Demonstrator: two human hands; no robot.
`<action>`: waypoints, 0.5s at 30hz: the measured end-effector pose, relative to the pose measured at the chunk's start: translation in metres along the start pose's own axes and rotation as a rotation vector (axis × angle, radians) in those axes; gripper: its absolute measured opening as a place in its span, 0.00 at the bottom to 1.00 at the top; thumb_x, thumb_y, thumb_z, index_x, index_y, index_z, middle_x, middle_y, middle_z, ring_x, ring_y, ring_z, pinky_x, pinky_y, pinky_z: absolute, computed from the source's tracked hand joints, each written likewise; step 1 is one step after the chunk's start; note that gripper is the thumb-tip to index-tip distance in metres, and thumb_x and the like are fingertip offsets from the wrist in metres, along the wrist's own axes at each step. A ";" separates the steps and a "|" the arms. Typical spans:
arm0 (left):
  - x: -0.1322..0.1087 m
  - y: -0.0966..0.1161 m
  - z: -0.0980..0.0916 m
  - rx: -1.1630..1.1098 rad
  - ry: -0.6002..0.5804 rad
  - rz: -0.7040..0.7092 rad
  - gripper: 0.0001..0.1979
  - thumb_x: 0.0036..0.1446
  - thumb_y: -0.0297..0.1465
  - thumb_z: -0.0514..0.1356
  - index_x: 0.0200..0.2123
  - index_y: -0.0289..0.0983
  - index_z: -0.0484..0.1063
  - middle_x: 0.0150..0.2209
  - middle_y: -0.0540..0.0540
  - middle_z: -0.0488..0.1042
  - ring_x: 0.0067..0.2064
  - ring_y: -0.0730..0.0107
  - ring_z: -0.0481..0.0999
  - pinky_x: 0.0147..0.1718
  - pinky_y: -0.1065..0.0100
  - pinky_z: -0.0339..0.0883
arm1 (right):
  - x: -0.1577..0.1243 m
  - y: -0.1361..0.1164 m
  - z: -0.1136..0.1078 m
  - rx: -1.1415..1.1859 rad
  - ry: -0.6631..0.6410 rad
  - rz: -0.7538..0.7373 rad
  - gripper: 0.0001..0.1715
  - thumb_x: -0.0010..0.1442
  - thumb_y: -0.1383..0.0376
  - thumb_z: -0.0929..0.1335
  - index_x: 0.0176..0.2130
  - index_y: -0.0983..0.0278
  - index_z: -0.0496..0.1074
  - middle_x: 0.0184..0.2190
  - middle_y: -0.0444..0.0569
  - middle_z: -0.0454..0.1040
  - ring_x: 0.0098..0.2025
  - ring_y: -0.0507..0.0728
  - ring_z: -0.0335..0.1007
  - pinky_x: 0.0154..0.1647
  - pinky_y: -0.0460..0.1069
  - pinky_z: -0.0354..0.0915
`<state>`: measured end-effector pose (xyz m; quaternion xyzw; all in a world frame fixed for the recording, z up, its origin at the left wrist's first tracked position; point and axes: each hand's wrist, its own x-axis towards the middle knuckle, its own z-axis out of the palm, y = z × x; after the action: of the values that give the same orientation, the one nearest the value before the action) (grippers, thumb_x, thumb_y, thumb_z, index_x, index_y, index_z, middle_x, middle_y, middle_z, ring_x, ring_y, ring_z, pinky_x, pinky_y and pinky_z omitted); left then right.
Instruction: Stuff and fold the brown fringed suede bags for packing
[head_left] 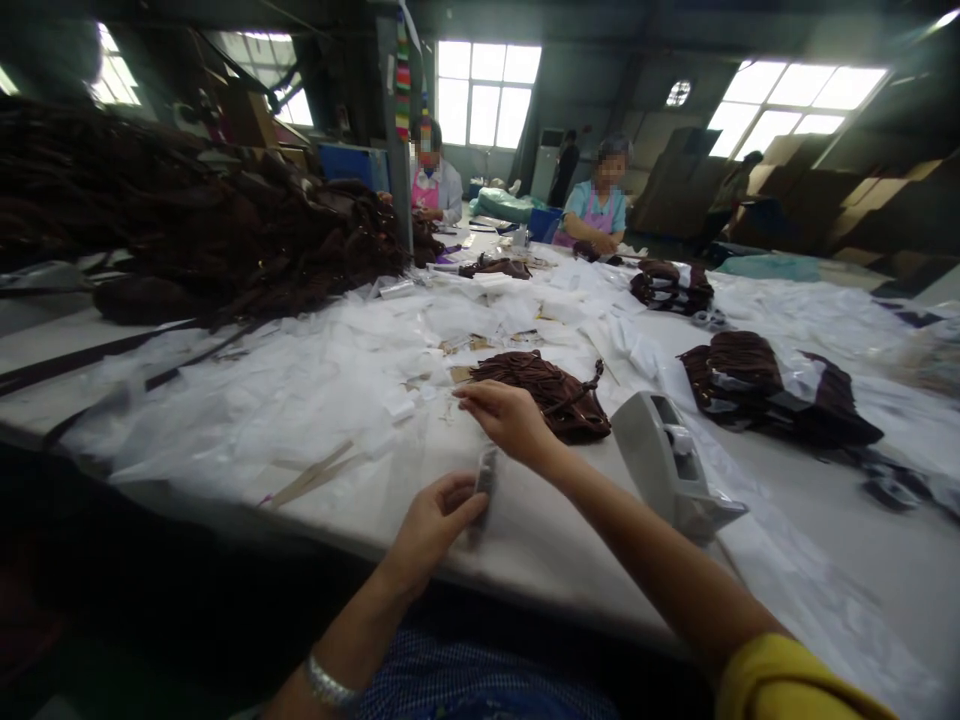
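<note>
Near the table's front edge, my left hand (437, 517) is closed, pinching a narrow dark strip that looks wrapped in clear plastic (486, 482). My right hand (511, 418) is above and beyond it, its thumb and fingertips pressed together. Whatever those fingertips hold, if anything, is too small to make out. Just behind the right hand lies a dark brown fringed bag (581, 405) with a braided cord. To the right of my right forearm stands a grey tape dispenser (651, 450).
Crumpled clear plastic bags (322, 350) cover much of the white table. A big heap of brown bags (247, 220) rises at the left. Bundled fringed bags (780, 385) lie at the right. Two co-workers in pink aprons, one of them a person (596, 205) in blue sleeves, work across the table.
</note>
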<state>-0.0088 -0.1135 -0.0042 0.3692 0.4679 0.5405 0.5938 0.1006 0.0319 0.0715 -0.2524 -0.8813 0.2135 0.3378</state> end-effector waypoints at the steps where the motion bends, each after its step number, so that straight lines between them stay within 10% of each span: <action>1: 0.002 -0.003 0.002 0.016 -0.007 0.013 0.21 0.54 0.41 0.67 0.47 0.34 0.75 0.45 0.39 0.80 0.48 0.56 0.78 0.49 0.61 0.69 | 0.018 0.010 0.008 -0.107 -0.119 0.015 0.14 0.67 0.66 0.65 0.50 0.63 0.77 0.46 0.52 0.79 0.47 0.55 0.76 0.51 0.47 0.68; 5: 0.003 -0.006 -0.001 0.037 -0.001 0.040 0.20 0.54 0.40 0.68 0.46 0.35 0.76 0.46 0.39 0.80 0.49 0.56 0.78 0.50 0.62 0.68 | 0.066 0.051 0.036 -0.510 -0.491 0.215 0.14 0.62 0.71 0.66 0.45 0.67 0.80 0.44 0.57 0.80 0.48 0.59 0.75 0.49 0.48 0.67; 15: 0.012 -0.012 -0.017 -0.052 -0.108 0.006 0.23 0.53 0.43 0.67 0.47 0.35 0.76 0.44 0.38 0.80 0.47 0.56 0.78 0.46 0.64 0.69 | 0.141 0.112 0.053 -0.622 -0.385 0.306 0.16 0.64 0.69 0.63 0.42 0.67 0.80 0.44 0.59 0.79 0.47 0.60 0.75 0.46 0.47 0.64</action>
<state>-0.0212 -0.1043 -0.0224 0.3837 0.4200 0.5337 0.6258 0.0064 0.1919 0.0432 -0.4266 -0.9032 0.0277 0.0380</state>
